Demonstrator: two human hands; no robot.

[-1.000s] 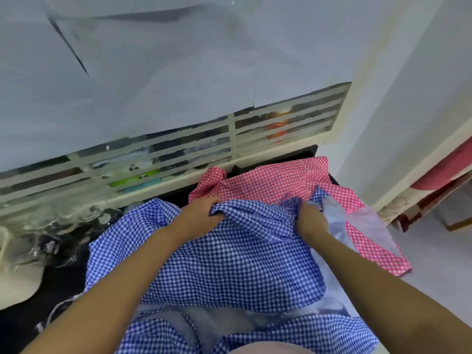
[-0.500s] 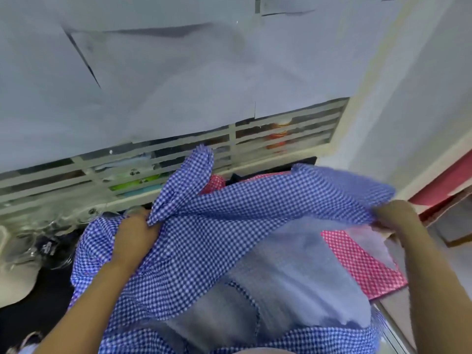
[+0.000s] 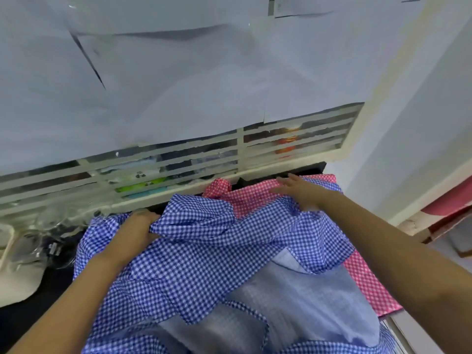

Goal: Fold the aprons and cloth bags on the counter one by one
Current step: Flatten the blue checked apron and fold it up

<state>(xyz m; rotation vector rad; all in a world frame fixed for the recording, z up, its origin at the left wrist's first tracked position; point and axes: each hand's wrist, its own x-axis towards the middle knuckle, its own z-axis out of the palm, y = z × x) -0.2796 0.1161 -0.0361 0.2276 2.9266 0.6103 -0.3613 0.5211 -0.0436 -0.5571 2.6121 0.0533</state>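
Note:
A blue-and-white checked apron [image 3: 204,256] lies crumpled over the dark counter, its pale blue inner side [image 3: 306,297] showing near me. My left hand [image 3: 138,231] grips a bunched fold at the apron's far left edge. My right hand [image 3: 298,192] lies flat with straight fingers on the apron's far right corner, over a red-and-white checked apron [image 3: 255,195] that lies underneath and sticks out at the right [image 3: 370,284].
A window with white bars [image 3: 178,164] and papered panes runs along the counter's far edge. A white cloth [image 3: 18,277] and clear crumpled plastic [image 3: 38,241] sit on the dark counter [image 3: 30,320] at the left. A white wall [image 3: 408,149] stands at the right.
The blue apron, held up and stretched between both hands, has come down onto the counter. My right hand let go of its edge and now lies flat on it; my left hand still grips.

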